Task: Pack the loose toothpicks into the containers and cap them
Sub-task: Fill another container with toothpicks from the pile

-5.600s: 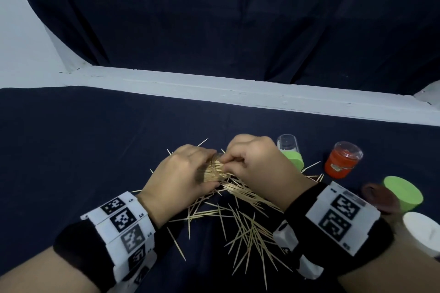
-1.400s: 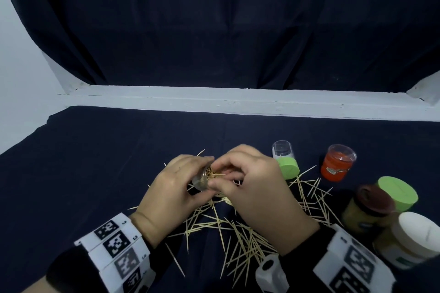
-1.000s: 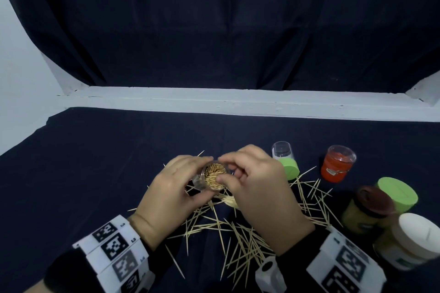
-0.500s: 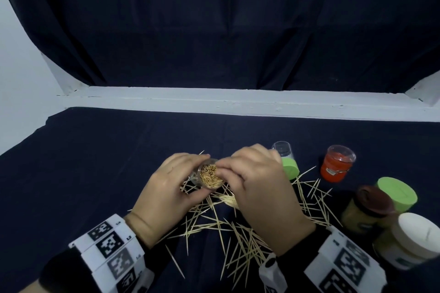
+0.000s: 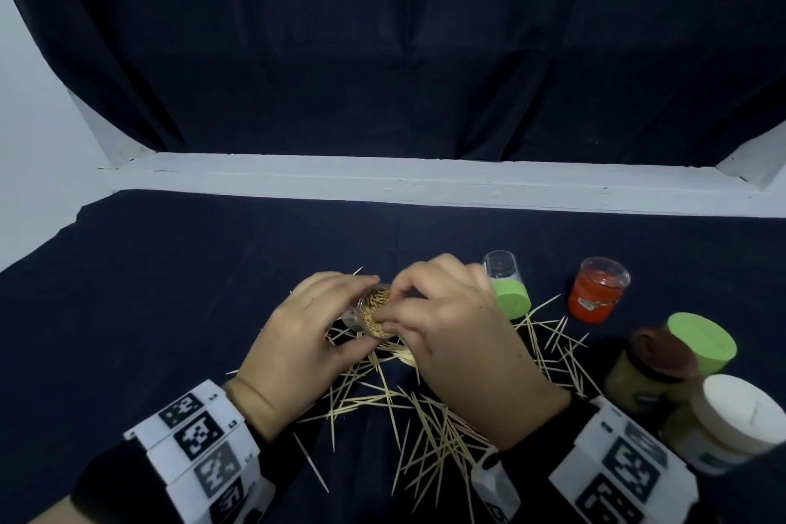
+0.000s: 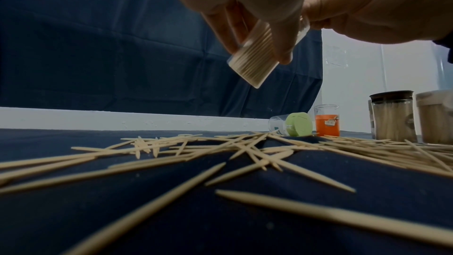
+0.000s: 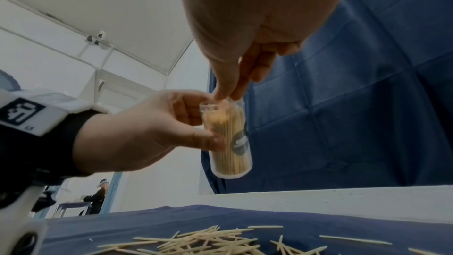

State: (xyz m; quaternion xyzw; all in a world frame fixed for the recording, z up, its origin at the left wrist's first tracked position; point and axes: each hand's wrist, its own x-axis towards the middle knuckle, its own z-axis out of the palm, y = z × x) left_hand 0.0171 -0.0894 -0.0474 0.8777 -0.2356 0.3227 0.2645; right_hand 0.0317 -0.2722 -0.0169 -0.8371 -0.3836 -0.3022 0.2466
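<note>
Fingertips [image 7: 221, 94] of the right hand [image 5: 459, 349] pinched together at the mouth of a small clear tube [image 7: 226, 139], pressing or feeding toothpicks in; whether a stick is between them cannot be told. Left hand [image 5: 297, 345] grips the tube by its middle, thumb on one side and fingers behind, lifted off the cloth [image 5: 170, 289] and tilted, mouth towards the person. Tube looks near full, sticks packed upright and tight. Loose toothpicks [image 5: 408, 417] lie scattered on the cloth below and to the right of both hands, many crossing one another. A green-capped tube [image 5: 506, 289] lies on its side just beyond the right hand; an orange container [image 5: 595, 294] stands near it; three capped jars, brown lid [image 5: 663, 357], green lid [image 5: 701, 340], white lid [image 5: 740, 413], stand at the far right. Judgement on handling: toothpicks are very light, stiff, thin, pointed, prone to snapping if forced sideways; best gathered in small aligned bunches, pinched near mid-length. Tube is light, smooth plastic, likely slippery; hold round the body, not the rim, leaving the mouth free. Tilt risks sticks sliding out before a cap goes on.
</note>
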